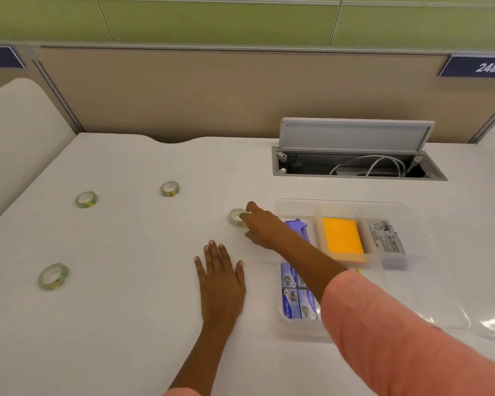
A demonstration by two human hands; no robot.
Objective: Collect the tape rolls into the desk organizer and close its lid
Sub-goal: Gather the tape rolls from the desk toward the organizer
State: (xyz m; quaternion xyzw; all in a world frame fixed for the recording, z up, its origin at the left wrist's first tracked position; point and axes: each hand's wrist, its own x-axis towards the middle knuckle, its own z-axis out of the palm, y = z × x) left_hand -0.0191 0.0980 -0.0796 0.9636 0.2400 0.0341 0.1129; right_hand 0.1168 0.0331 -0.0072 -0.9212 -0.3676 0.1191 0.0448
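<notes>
Several clear tape rolls with green-yellow cores lie on the white desk: one at far left (86, 199), one further back (169, 188), one near left (53, 276), and one (235, 217) just left of the clear desk organizer (340, 203). My right hand (265, 228) reaches across the organizer's left end, and its fingertips touch the right rim of that nearest roll, which still rests on the desk. My left hand (222, 284) lies flat on the desk with fingers spread, holding nothing. The organizer's clear lid (469, 304) lies open to the right.
The organizer holds a purple tool (297, 225), a yellow note pad (342, 235), blue staple boxes (290, 298) and a printed pack (385, 235). An open cable hatch (355, 150) with white cords sits behind it. A beige partition closes off the back of the desk.
</notes>
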